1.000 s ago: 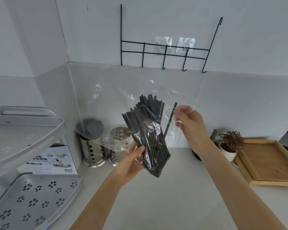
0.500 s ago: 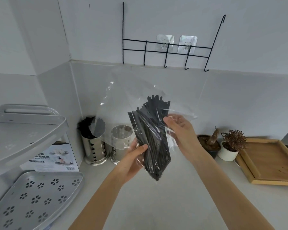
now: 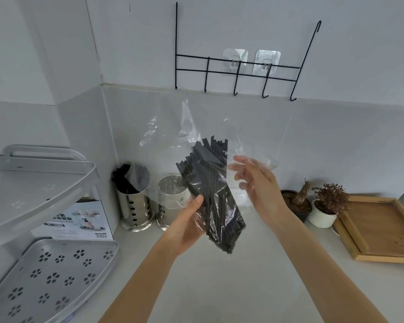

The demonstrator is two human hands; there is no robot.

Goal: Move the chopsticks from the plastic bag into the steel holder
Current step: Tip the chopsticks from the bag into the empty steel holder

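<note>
Pale countertop (image 3: 219, 287) running along a tiled wall into a corner at far left. Grey corner rack (image 3: 40, 183) at the left edge, upper shelf solid, lower tray (image 3: 54, 276) punched with flower-shaped holes, printed box (image 3: 79, 220) tucked in behind. Black wire hook rail (image 3: 240, 66) up on the wall, hung off two clear sticky pads. Wooden tray (image 3: 380, 227) at the right edge, two small potted plants just left of it: a dark pot (image 3: 297, 203) and a white one (image 3: 322, 212).

Clear plastic bag (image 3: 254, 136) held up over the middle of the countertop, top half loose and crinkly. Inside: fat bundle of black chopsticks (image 3: 210, 194), tilted, ends poking up toward the bag mouth.

Left hand (image 3: 184, 229) gripping the lower part of the bundle through the plastic, thumb across the front. Right hand (image 3: 259, 183) at the bag's upper right, fingers fairly straight and spread, seen through the film; can't tell whether pinching any plastic.

Two steel holders back near the corner against the wall: left holder (image 3: 134, 206) already stuffed with black chopsticks, right holder (image 3: 173, 194) partly behind the bag.
</note>
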